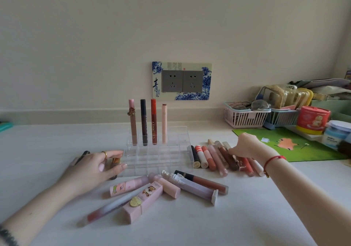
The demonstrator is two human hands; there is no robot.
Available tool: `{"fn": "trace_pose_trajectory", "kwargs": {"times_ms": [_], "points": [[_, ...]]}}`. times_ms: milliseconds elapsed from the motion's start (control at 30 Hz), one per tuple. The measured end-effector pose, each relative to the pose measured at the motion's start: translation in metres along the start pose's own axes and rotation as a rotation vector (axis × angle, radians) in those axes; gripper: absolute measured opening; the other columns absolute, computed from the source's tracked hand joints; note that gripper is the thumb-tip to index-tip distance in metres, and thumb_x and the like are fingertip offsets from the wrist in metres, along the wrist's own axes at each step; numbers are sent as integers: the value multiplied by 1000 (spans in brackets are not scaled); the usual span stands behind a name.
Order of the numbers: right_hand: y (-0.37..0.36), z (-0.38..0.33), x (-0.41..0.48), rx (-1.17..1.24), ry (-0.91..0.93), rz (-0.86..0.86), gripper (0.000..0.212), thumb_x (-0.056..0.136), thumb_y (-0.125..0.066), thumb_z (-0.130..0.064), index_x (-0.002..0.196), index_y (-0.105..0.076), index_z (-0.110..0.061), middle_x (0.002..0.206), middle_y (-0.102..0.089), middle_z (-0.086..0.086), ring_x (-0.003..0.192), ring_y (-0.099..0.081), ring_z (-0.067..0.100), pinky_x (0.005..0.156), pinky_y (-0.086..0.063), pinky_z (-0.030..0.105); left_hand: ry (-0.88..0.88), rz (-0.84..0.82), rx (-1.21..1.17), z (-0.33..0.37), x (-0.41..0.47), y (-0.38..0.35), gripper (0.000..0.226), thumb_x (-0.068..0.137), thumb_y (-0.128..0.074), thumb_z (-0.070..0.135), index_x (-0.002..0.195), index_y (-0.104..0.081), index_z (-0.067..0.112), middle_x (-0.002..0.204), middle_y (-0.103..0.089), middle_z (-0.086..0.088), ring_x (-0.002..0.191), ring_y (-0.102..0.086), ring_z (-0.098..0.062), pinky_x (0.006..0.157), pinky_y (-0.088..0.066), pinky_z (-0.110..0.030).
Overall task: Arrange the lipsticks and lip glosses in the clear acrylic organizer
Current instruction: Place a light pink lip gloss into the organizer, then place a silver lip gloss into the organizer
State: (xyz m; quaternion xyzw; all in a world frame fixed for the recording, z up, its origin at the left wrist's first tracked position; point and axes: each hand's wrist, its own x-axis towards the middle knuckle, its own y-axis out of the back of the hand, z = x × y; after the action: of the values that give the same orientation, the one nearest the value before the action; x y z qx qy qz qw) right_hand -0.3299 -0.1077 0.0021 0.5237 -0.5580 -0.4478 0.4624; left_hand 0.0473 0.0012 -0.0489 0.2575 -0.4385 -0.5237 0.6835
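**Four tubes standing, hands on either side of the organizer**

I see the clear acrylic grid organizer at the middle of the white tabletop, with four slim lip tubes upright in its back row. My left hand rests at the organizer's left edge, fingers loosely spread and curled over a dark brown tube; I cannot tell whether it is gripped. My right hand reaches into the row of lip glosses lying just right of the organizer, fingertips pinched down on one; which one is hidden. More pink and clear tubes lie scattered in front.
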Motion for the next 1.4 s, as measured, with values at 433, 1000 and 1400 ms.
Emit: {"fn": "trace_pose_trajectory", "kwargs": {"times_ms": [433,1000,1400], "points": [[20,-1,6,12,-11,24,35,79,-61,-32,58,-47,-7,54,-48,1,42,-44,9,30,-32,14,26,13,101,12,-4,3,75,50,-34,86,114,-51,51,106,-55,37,106,-54,-3,98,-40,-35],[47,-117,1,813,571,165,22,84,-60,-15,103,-56,-6,82,-70,7,69,-67,13,64,-56,20,-8,4,116,20,-7,2,52,78,-53,60,126,-47,40,124,-56,22,110,-46,3,72,-10,13],[14,-123,16,633,529,154,24,80,-64,-19,101,-61,-8,88,-69,4,86,-64,19,85,-49,31,-67,73,142,23,-7,4,49,78,-52,60,123,-50,41,107,-64,7,77,-44,-3,69,-18,10]]}}
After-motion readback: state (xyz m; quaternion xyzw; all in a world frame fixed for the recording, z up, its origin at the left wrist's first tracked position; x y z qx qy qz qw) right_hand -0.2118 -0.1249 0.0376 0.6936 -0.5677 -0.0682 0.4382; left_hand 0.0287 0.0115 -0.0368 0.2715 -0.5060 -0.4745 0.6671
